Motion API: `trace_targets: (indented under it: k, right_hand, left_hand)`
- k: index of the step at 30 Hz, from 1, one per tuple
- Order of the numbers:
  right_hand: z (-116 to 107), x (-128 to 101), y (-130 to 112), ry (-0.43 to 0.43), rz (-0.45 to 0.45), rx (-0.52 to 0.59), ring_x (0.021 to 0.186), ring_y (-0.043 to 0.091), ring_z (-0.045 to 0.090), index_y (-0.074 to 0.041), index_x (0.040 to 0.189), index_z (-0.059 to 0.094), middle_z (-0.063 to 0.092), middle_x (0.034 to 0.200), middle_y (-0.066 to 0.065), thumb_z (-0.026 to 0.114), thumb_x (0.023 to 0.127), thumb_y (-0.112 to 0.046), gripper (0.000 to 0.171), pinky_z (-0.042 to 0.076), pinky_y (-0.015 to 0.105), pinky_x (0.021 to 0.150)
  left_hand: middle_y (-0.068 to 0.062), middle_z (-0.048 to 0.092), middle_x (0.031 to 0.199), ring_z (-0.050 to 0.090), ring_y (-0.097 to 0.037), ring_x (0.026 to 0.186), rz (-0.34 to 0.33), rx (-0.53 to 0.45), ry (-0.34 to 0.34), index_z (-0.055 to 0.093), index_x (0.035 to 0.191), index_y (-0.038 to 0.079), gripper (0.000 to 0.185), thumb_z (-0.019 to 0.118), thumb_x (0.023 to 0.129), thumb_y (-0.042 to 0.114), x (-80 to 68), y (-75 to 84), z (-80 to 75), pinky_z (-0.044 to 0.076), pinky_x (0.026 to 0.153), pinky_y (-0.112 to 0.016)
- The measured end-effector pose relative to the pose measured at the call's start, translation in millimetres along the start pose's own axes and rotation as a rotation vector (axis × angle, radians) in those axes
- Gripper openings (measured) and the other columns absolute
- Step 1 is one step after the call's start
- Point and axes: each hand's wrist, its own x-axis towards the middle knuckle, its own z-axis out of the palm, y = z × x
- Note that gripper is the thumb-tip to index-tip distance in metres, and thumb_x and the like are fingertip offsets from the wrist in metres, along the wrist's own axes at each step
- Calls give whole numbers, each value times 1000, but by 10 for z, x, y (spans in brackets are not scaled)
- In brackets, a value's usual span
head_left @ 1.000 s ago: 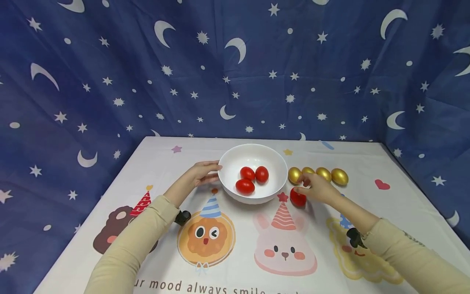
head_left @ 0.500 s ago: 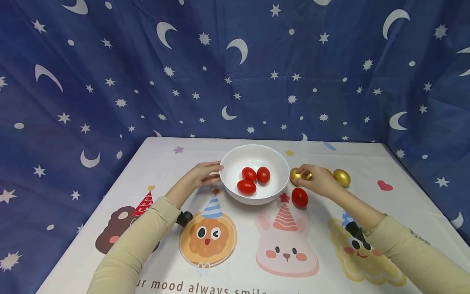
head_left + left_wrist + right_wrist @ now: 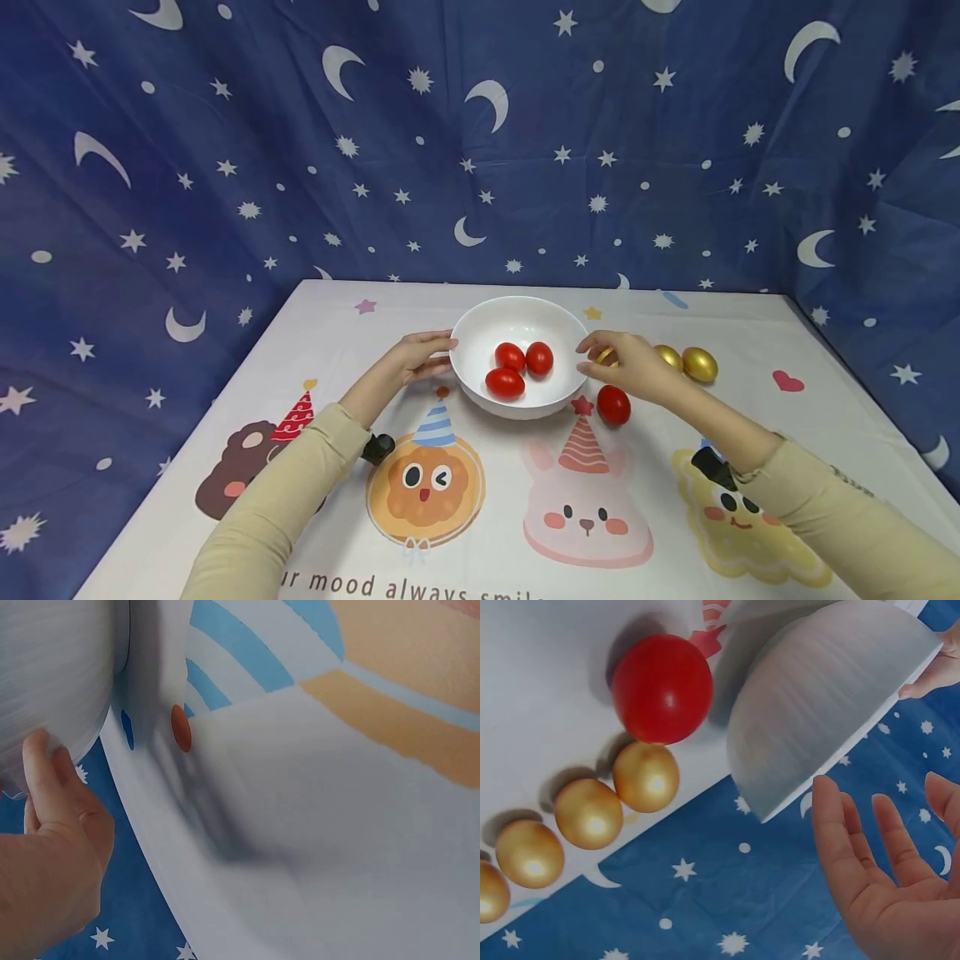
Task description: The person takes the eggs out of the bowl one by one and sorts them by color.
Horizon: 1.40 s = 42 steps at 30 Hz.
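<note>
two bare hands, left hand (image 3: 408,360) and right hand (image 3: 630,367), no rings or gloves showing. both arms in long beige sleeves (image 3: 277,492), soft knit look, ribbed at the cuffs. a small black device (image 3: 377,447) is strapped under each wrist, at 6 o'clock of the cuff.

Bright, even light; wrist views perhaps slightly motion-blurred.
</note>
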Motion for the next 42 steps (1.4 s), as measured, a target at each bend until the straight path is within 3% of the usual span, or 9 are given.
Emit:
trace_targets:
  k: [10, 18, 24, 29, 37, 42]
  right_hand:
    - [-6, 68, -158, -17, -61, -59, 87, 28, 62, 0, 110, 64, 65, 103, 20, 69, 84, -12, 28, 63, 33, 73]
    - [34, 224, -190, -112, -93, -153, 83, 23, 62, -1, 114, 62, 65, 102, 19, 71, 84, -13, 34, 62, 29, 69]
    - [79, 371, -187, -140, -110, -112, 84, 27, 63, 0, 113, 61, 65, 102, 21, 69, 84, -10, 32, 63, 31, 71]
    - [122, 483, -195, -185, -71, -93, 86, 28, 62, 0, 113, 63, 64, 106, 22, 68, 85, -10, 31, 63, 33, 74]
    - [173, 642, -201, -240, -101, -145, 84, 26, 62, -1, 114, 62, 63, 111, 23, 69, 83, -6, 32, 62, 30, 75]
    - [200, 738, -190, -250, -105, -208, 90, 29, 62, 1, 118, 60, 63, 112, 23, 69, 83, -5, 37, 62, 32, 77]
  left_hand:
    - [-17, 47, 139, 64, -9, 71, 23, 8, -24, 45, 141, 12, 52, 61, 92, 12, -26, -2, -10, 61, 71, -17]
    - [-16, 47, 139, 62, -11, 78, 17, 7, -14, 45, 141, 13, 53, 62, 91, 12, -6, 7, -3, 60, 75, -17]
    - [-16, 45, 141, 62, -12, 82, 20, 9, -19, 45, 141, 12, 52, 62, 91, 12, -7, 5, -14, 60, 74, -17]
    - [-16, 46, 140, 62, -15, 89, 18, 9, -12, 45, 140, 13, 53, 63, 91, 12, 0, -4, -11, 60, 75, -18]
    - [-15, 51, 135, 62, -11, 80, 14, 21, 21, 49, 138, 14, 50, 64, 90, 13, -9, -5, 4, 60, 73, -17]
    - [-18, 49, 138, 64, -10, 77, 27, 27, 5, 47, 139, 13, 51, 63, 91, 14, -7, -10, -1, 61, 74, -18]
